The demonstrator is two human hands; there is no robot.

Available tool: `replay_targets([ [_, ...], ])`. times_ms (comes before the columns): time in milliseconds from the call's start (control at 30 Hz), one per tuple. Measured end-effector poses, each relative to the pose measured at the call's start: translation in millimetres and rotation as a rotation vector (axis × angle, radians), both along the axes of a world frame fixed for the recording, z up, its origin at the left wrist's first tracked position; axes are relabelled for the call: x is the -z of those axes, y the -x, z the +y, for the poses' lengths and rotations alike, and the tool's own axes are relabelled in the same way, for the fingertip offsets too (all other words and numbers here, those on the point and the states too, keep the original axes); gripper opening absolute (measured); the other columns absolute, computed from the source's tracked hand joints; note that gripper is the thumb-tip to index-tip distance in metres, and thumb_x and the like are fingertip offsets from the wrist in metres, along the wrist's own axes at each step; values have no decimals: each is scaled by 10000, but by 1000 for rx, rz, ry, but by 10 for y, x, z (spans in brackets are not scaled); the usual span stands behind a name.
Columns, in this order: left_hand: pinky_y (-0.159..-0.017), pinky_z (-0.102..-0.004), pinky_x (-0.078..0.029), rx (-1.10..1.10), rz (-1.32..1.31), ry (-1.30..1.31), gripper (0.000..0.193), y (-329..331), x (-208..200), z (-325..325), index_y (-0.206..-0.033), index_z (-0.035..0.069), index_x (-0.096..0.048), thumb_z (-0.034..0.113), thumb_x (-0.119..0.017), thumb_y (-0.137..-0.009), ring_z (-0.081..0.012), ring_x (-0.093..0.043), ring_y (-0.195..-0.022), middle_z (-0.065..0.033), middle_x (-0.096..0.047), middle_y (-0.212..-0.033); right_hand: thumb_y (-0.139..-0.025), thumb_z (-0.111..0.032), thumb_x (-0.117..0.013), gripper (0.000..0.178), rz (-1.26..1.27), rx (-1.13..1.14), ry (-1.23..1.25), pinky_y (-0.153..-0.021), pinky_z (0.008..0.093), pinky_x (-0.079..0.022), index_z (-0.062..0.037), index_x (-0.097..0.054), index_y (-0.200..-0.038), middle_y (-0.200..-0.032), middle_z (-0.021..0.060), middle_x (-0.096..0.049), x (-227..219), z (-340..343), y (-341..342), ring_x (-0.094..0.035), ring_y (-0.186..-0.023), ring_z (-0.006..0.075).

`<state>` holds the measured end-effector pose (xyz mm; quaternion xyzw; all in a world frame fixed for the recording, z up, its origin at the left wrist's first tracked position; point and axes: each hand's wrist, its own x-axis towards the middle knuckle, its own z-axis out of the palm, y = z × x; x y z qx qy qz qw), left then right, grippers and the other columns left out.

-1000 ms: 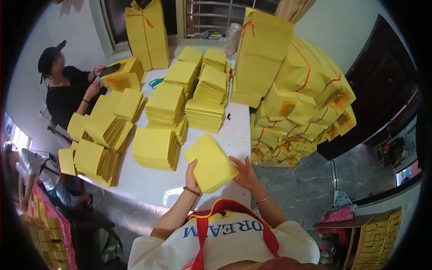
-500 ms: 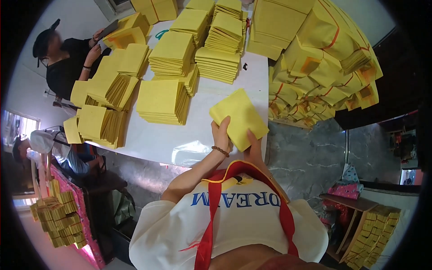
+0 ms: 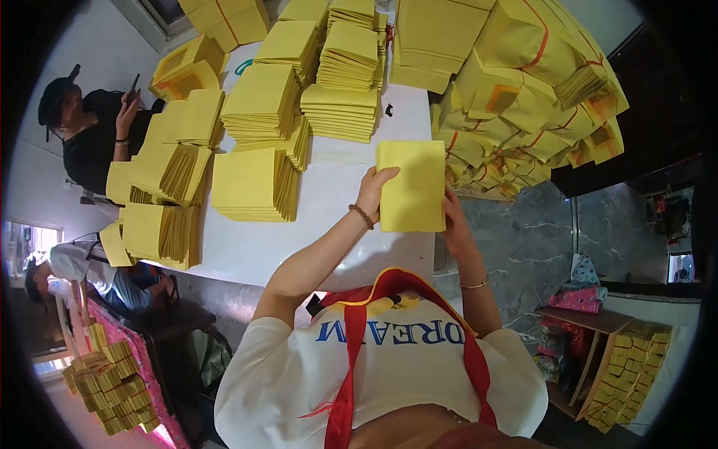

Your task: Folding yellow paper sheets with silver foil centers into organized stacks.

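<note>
A rectangular stack of folded yellow paper [image 3: 411, 187] is held up over the right end of the white table. My left hand [image 3: 372, 193] grips its left edge, the thumb lying on top and the fingers hidden underneath. At the right edge my right hand [image 3: 458, 228] holds the stack, with part of its fingers behind the paper. To the left of my hands stands a pile of folded yellow paper [image 3: 250, 183]. Farther back are a tall pile [image 3: 258, 97] and a neatly layered one [image 3: 340, 108].
The white table [image 3: 329, 194] carries several more yellow piles on its left side. Red-tied yellow bundles [image 3: 516, 97] are heaped high at the right. A person in black [image 3: 93, 138] holds a phone at the far left; another person [image 3: 78, 266] sits lower left. Grey floor [image 3: 508, 224] shows at right.
The paper stack has turned from slanted to nearly upright and moved slightly right. My right hand has shifted out to its right edge. The person in black has drawn the phone back.
</note>
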<state>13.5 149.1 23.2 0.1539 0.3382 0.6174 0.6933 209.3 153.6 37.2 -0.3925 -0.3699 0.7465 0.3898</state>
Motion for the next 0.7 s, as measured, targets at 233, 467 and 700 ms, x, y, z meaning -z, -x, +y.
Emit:
replay_targets([
  [233, -774, -329, -504, 144, 174, -125, 609, 21, -68, 717, -1262, -44, -364, 306, -605, -825, -224, -573, -978, -184, -523, -1142, -791, -124, -630, 569, -74, -68, -92, -869, 351, -443, -63, -350, -1282, -1152, 91, -510, 37, 796, 115, -512, -1066, 193],
  [467, -974, -340, -349, -140, 664, -130, 779, -31, 35, 630, -1422, 64, -25, 381, -500, -893, -227, -329, -1248, -210, -186, -1424, -806, -185, -627, 454, 105, -100, 111, -829, 351, -479, -68, -458, -1211, -1101, 85, -566, 242, 1737, 309, -565, -1001, 203],
  [700, -792, -252, -429, -49, 659, -47, 610, -14, 359, -211, -1371, 65, -249, 208, -564, -868, -114, -469, -935, -145, -400, -1266, -779, -221, -659, 487, -49, -101, 40, -842, 336, -466, -16, -480, -1182, -1112, 100, -567, 463, 2320, 701, -560, -1008, 203],
])
